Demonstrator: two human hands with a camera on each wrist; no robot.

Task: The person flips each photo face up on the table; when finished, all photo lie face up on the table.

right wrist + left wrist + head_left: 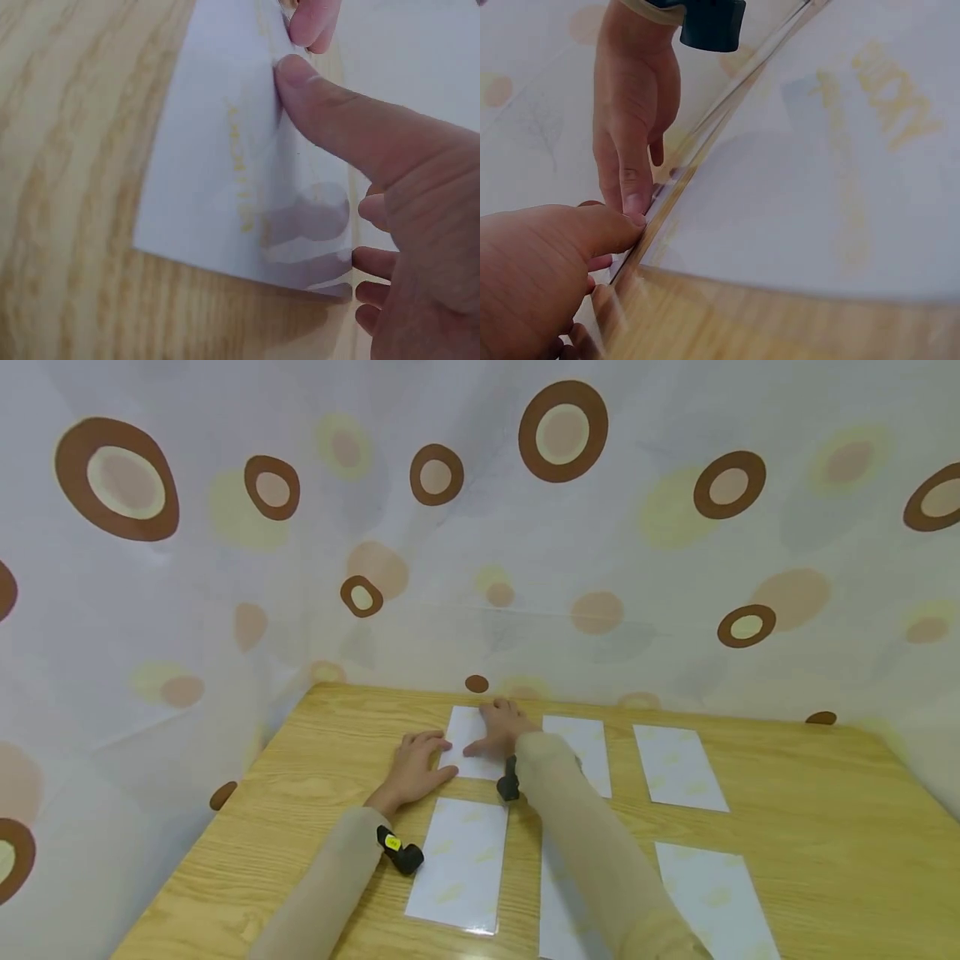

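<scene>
While both beige sleeves (330,877) reach forward over the wooden table (817,827), we see the two hands meeting at one white sheet (467,725), which lies flat between them in the row farther from the person. The left hand (412,772) rests palm down, its fingers spread at the sheet's left edge and its thumb stretched toward the near left corner. The right hand (502,731) arches over the sheet's right side, fingers at the far edge and thumb held well apart from them, pointing back toward the left hand. In the right wrist view we find that thumb lying against the glossy surface, beside yellow markings (236,169). Neither hand is clenched: we see loose, extended fingers on both, though we cannot tell whether any fingertip slips beneath the edge.

The table bears five more sheets around the grip. Just nearer than the hands lies a lower-left sheet (457,860); to the right of the right wrist is a middle sheet (588,747), partly covered by the forearm, and beyond it a far-right sheet (678,768). Under the right forearm we see part of a lower-middle sheet (558,893), with a lower-right sheet (720,893) past it.
</scene>
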